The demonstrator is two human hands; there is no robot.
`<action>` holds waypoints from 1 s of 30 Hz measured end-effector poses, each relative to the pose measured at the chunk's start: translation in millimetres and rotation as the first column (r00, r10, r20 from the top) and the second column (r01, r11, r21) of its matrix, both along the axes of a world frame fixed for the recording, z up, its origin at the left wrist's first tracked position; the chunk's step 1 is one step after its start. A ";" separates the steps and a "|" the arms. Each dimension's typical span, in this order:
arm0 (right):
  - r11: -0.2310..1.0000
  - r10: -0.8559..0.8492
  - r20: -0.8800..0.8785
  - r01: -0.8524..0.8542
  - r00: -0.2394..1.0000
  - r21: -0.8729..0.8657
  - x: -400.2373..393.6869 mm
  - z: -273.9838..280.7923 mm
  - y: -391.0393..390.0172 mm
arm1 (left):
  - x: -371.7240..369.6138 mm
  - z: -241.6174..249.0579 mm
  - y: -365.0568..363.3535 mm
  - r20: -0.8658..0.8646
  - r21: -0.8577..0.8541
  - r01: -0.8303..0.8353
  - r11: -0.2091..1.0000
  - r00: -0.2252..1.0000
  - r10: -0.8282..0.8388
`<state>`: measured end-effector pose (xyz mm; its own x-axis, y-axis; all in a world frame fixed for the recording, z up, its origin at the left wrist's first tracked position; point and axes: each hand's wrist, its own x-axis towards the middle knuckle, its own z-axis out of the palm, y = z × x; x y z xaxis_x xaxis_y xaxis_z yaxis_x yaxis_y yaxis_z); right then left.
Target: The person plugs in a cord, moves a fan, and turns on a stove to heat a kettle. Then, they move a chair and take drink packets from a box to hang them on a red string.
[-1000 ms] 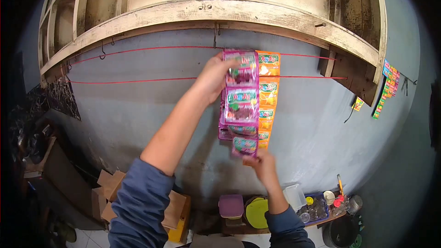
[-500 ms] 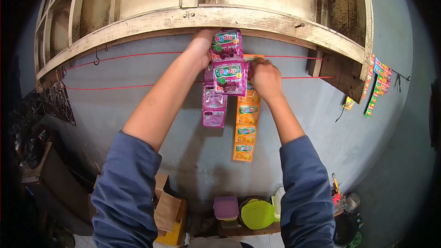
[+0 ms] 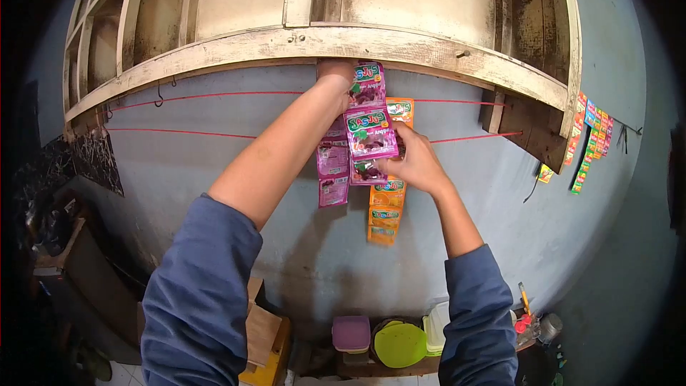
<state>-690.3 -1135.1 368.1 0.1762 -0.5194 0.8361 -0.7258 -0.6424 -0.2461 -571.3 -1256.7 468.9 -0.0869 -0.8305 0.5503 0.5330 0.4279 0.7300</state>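
A strip of purple grape drink sachets [image 3: 371, 134] hangs in front of me below the shelf's front beam. My left hand [image 3: 337, 75] grips it near the top, and the beam partly hides the fingers. At the strip's right edge is my right hand [image 3: 421, 163], its thumb lying over a lower sachet and its other fingers partly hidden. Another purple strip [image 3: 333, 171], back side showing, hangs just to the left. Behind the right hand, an orange drink sachet strip [image 3: 384, 216] hangs against the wall.
Two red strings [image 3: 214, 93] run along the wall under the wooden shelf [image 3: 236, 50]. A metal hook [image 3: 159, 94] hangs at the left. More coloured sachet strips [image 3: 590, 143] hang at the far right. Below stand a green basin [image 3: 400, 345], a purple-lidded container [image 3: 351, 334] and cardboard [image 3: 263, 332].
My right hand has moved down from the upper string to the purple strip's lower right edge. The purple strip has shifted slightly right and tilted, and another of its sachets now shows underneath.
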 end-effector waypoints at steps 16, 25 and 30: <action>0.975 -0.214 -0.297 0.220 0.931 -0.014 27.5 1.4 -39.6 | 25.7 -30.4 7.1 0.287 -0.344 -0.155 0.926 0.922 0.261; 0.852 -0.443 -0.078 0.392 0.893 -0.347 32.3 -1.9 -27.8 | 29.9 -90.3 -27.0 0.275 -0.565 -0.354 0.745 0.771 0.575; 0.585 -0.727 0.193 0.741 0.659 -0.330 10.0 8.5 -28.2 | 43.9 -95.5 -2.5 0.339 -0.576 -0.422 0.700 0.656 0.674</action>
<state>-680.3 -1163.3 376.6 -0.1621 -0.1302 0.9782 -0.9859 0.0630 -0.1550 -527.4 -1259.2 373.3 -0.0506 -0.5112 0.8580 -0.2877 0.8301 0.4777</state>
